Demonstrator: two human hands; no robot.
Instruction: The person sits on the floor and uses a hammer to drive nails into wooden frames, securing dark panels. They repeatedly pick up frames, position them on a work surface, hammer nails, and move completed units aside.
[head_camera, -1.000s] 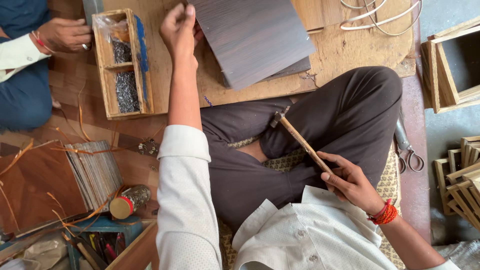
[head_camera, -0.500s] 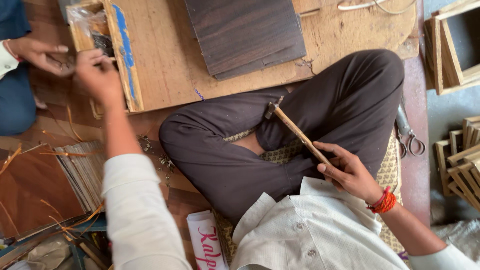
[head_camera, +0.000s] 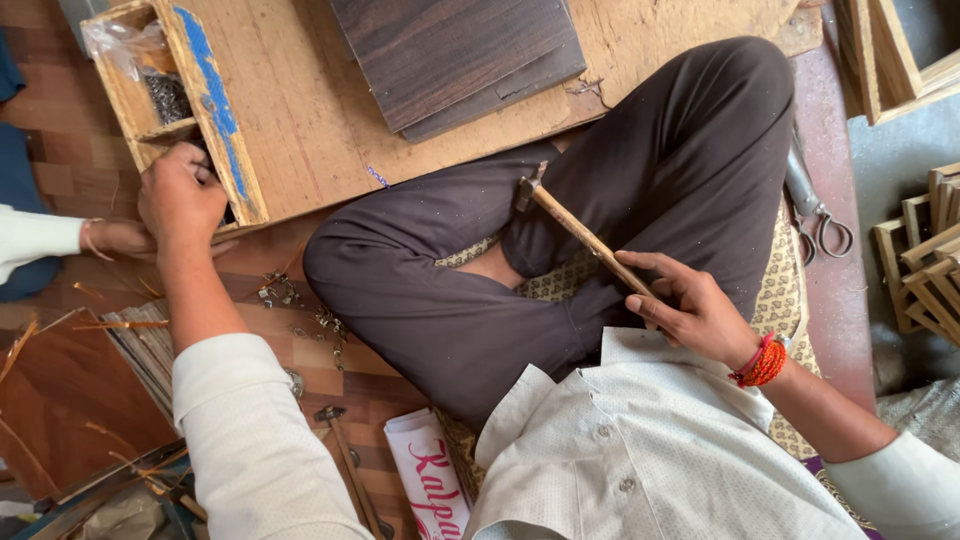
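Note:
My right hand (head_camera: 690, 305) holds a small hammer (head_camera: 575, 225) by its wooden handle, the metal head resting on my crossed legs in dark trousers. My left hand (head_camera: 180, 195) reaches into the near compartment of a wooden box (head_camera: 215, 110) with a blue-painted edge, which holds small dark nails; its fingers are curled and what they grip is hidden. Another person's hand (head_camera: 125, 238) in a white sleeve lies just beside and under my left hand.
Dark wood-grain boards (head_camera: 455, 50) lie on a plywood sheet (head_camera: 320, 110) ahead. Metal shears (head_camera: 815, 215) rest right of my knee. Wooden frames (head_camera: 925, 260) are stacked at the right. Loose metal bits (head_camera: 305, 310) and veneer strips (head_camera: 140, 345) lie on the floor at the left.
My left hand has moved from the dark board down and left to the nail box. The view has shifted with it. My right hand has kept the hammer on my lap.

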